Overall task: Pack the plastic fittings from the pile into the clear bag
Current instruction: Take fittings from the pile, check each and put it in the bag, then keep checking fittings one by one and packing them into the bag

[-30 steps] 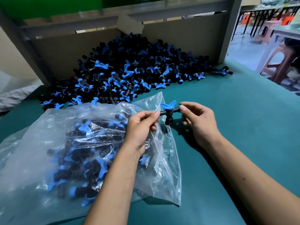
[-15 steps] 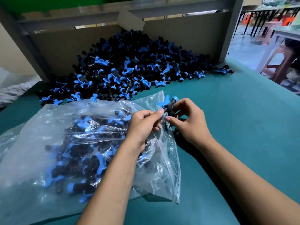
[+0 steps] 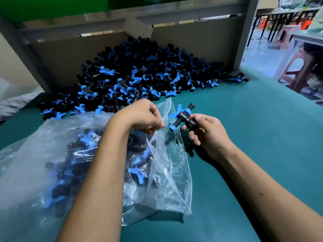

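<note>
Lifted higher now, left hand (image 3: 139,116) pinches the clear bag (image 3: 171,172) mouth — right hand (image 3: 208,133) grips a fitting (image 3: 181,117) just beside it.

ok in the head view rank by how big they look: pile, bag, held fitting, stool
1. bag, though it lies nearest the camera
2. pile
3. stool, partly cut off
4. held fitting in the right hand

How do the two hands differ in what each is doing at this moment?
The left hand pinches the edge of the clear bag, lifting its mouth open; the right hand grips a black and blue fitting. The left hand is over the bag and its packed fittings; the right hand is beside the bag, over the bare green table. Both are bare and meet at the bag's mouth.
</note>
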`<move>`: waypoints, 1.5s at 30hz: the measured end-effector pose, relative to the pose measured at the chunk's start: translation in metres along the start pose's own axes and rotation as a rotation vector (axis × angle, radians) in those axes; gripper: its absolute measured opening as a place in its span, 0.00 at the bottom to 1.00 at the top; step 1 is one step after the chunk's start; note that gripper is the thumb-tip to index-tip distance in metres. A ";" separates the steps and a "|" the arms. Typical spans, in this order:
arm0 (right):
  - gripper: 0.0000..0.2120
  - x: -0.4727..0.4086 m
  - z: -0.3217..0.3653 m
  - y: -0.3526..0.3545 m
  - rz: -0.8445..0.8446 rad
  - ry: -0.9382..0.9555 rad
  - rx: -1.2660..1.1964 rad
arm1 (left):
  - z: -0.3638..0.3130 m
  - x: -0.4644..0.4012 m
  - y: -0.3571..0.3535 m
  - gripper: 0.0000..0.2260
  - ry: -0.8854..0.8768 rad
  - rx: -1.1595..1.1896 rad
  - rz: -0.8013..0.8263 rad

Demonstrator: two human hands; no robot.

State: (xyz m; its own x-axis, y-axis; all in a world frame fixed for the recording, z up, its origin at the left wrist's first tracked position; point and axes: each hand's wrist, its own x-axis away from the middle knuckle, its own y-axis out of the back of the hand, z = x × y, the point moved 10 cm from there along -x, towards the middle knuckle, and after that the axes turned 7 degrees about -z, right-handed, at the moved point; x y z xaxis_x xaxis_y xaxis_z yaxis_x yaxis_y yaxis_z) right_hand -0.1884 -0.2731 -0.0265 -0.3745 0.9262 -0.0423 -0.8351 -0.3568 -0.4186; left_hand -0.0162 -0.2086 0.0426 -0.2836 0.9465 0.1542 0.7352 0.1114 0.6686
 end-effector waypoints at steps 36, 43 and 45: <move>0.16 -0.104 0.028 -0.040 -0.315 0.323 0.792 | 0.016 -0.026 -0.032 0.06 -0.111 -0.008 -0.226; 0.41 -0.148 -0.022 -0.124 0.242 0.429 1.568 | 0.027 -0.036 -0.034 0.03 -0.117 -0.161 -0.257; 0.43 -0.154 -0.037 -0.132 0.308 0.365 1.588 | 0.028 -0.036 -0.034 0.03 -0.114 -0.140 -0.253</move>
State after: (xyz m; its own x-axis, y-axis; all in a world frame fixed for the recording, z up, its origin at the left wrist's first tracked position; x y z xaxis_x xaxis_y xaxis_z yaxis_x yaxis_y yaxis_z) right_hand -0.0053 -0.3636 0.0016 -0.6760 0.6981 -0.2359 -0.3902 -0.0676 0.9182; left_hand -0.0133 -0.2380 -0.0060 -0.3701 0.9227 -0.1077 0.5556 0.3128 0.7704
